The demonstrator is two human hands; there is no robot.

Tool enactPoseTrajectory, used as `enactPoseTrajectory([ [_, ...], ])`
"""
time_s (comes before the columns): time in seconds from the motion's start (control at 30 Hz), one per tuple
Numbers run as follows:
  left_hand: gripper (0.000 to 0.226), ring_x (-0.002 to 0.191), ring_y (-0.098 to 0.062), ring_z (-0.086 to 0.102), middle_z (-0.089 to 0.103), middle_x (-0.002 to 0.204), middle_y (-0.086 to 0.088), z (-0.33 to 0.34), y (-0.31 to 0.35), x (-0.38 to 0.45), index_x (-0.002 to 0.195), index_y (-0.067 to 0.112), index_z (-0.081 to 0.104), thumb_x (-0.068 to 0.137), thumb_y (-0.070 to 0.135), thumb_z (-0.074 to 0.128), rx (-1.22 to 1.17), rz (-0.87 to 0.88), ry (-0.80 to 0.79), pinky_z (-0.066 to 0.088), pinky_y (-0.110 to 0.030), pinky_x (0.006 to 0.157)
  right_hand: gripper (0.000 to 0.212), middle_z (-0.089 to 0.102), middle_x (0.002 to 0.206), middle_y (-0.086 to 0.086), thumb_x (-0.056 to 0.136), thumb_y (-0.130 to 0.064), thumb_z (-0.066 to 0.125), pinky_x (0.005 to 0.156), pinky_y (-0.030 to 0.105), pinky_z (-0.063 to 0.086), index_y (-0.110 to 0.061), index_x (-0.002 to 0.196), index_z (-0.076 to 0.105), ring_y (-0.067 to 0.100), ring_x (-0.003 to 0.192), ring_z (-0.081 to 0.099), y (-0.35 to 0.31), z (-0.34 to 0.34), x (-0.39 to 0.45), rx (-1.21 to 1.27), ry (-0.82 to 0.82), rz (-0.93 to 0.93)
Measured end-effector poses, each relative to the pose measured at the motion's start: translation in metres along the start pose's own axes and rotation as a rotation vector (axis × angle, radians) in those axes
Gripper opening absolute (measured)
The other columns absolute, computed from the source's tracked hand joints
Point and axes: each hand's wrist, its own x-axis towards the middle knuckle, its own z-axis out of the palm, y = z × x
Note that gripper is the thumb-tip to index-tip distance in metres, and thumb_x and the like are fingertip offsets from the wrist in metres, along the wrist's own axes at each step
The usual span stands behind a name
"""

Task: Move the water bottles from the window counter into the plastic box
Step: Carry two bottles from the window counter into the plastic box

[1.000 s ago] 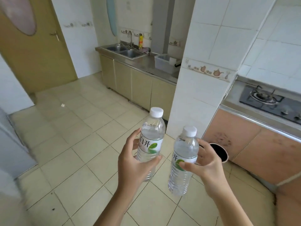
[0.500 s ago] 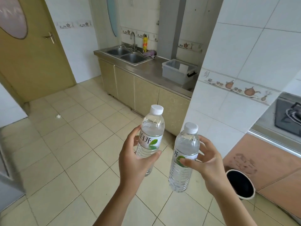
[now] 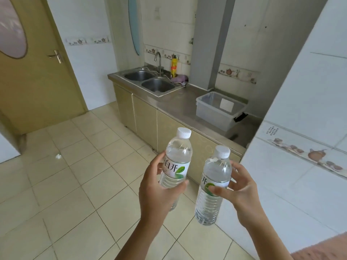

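I hold two clear water bottles with white caps and white-green labels, both upright over the floor. My left hand (image 3: pixel 157 192) grips the left bottle (image 3: pixel 177 158) around its label. My right hand (image 3: pixel 238 188) grips the right bottle (image 3: pixel 216 175) at its middle. Ahead of them, a translucent plastic box (image 3: pixel 212 112) stands lidless on the steel counter (image 3: pixel 176 104), with a white label on its inner wall and a black latch on its right side. I see no bottles inside it.
A double steel sink (image 3: pixel 150 80) with a tap, a yellow bottle (image 3: pixel 173 65) and a purple cloth lie left of the box. A white tiled wall corner (image 3: pixel 293 147) juts out at right. A wooden door (image 3: pixel 32 76) stands at left, above tiled floor.
The view has moved forward and left toward the sink counter. The box has grown larger and nearer. The stove and the black bin at right have left the view. Both hands keep their bottles.
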Motion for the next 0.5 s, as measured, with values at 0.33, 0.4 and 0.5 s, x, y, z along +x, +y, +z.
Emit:
enactPoseTrajectory([
  [0.33,0.087,0.101,0.003,0.057,0.063,0.108,0.022,0.066,-0.045,0.19,0.121,0.053,0.048,0.048,0.036,0.092,0.022,0.0,0.027,0.05,-0.022,0.076,0.082,0.069,0.114,0.003,0.045,-0.015,0.089,0.086,0.047,0.052,-0.02,0.121,0.059,0.025,0.101,0.067,0.017,0.021,0.203,-0.054,-0.001,-0.042],
  [0.4,0.087,0.101,0.006,0.056,0.063,0.108,0.023,0.081,-0.06,0.23,0.121,0.052,0.049,0.048,0.037,0.093,0.018,0.002,-0.001,0.046,-0.017,0.075,0.082,0.07,0.113,0.003,0.046,-0.009,0.088,0.083,0.043,0.054,-0.017,0.122,0.058,0.024,0.099,0.068,0.022,0.027,0.241,-0.063,0.025,-0.051],
  [0.5,0.087,0.1,0.004,0.057,0.063,0.107,0.02,0.106,-0.078,0.294,0.12,0.051,0.049,0.046,0.037,0.093,-0.004,0.013,-0.073,0.048,-0.02,0.076,0.081,0.07,0.111,0.002,0.044,-0.014,0.088,0.081,0.04,0.055,-0.018,0.119,0.059,0.022,0.098,0.068,0.03,0.038,0.297,-0.079,0.083,-0.072],
])
